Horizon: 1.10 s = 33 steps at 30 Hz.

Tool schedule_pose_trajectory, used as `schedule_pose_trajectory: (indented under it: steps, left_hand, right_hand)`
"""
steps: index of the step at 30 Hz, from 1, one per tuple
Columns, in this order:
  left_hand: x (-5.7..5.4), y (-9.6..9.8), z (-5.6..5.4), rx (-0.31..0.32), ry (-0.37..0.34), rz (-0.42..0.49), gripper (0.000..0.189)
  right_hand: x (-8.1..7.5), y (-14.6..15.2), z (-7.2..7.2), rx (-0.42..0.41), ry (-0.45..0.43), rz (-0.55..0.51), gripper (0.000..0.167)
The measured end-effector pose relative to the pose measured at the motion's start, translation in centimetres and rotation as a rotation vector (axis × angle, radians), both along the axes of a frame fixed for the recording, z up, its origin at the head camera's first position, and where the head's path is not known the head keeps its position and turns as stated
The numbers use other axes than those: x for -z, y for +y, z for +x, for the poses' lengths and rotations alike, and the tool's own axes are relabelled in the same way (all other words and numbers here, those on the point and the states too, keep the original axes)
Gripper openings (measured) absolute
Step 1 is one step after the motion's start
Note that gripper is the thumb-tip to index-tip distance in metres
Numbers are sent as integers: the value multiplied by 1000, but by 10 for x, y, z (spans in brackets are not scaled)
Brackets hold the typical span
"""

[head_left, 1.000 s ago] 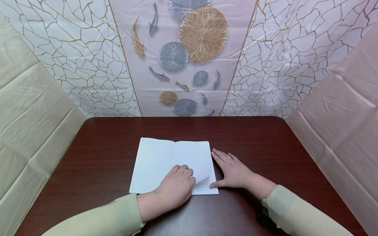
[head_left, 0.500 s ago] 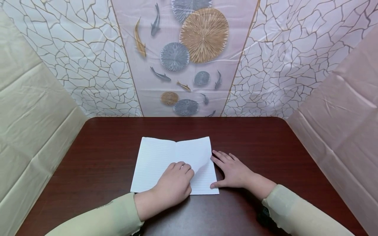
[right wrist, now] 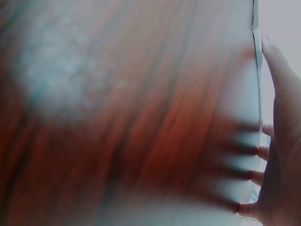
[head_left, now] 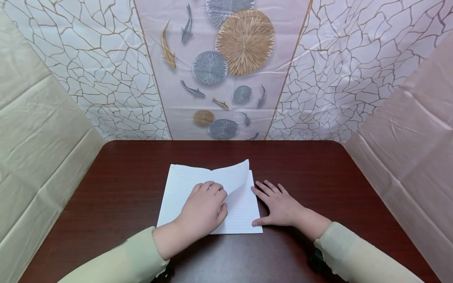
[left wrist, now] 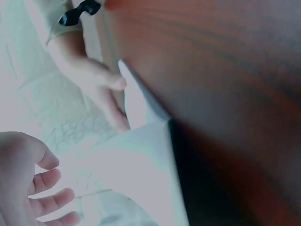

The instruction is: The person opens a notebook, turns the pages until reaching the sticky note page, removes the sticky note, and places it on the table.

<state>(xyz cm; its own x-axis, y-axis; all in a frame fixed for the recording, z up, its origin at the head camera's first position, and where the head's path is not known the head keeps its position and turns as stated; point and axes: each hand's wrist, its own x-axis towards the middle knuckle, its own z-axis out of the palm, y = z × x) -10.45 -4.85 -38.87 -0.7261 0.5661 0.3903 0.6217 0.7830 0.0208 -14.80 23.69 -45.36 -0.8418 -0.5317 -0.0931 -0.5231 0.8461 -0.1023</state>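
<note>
An open lined notebook lies on the dark table. In the head view my left hand is over its middle, fingers curled at the near corner of a right-hand page, which is lifted and bent leftward. Its exact grip on the paper is partly hidden. The left wrist view shows the curled fingers of that left hand beside the raised paper. My right hand rests with spread fingers at the notebook's right edge, thumb and index finger touching it. The right wrist view shows this right hand from the side.
The dark reddish-brown table surrounds the notebook. Behind it hangs a patterned cloth with fish and round motifs. Pale cloth walls border the left and right sides.
My left hand has moved left and a little away from me, lifting the page and bending it further over. My right hand has stayed almost in place at the notebook's edge.
</note>
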Motion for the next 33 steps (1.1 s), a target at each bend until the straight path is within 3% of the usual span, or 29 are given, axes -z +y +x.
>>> schedule_pose_trajectory:
  steps: [5,12,20,33]
  left_hand:
    - [-9,-13,-2,-30,36,66,11]
    - [-12,-33,-3,-88,33,78,17]
    - [-5,-60,3,-181,19,92,14]
    - [8,-92,16,-285,-61,139,12]
  right_hand:
    - [0,0,-1,-11,3,17,116]
    - [-1,0,-2,-18,-1,20,115]
    - [-1,0,-2,-12,-28,15,114]
    - [-1,-1,-2,-8,-39,-1,115]
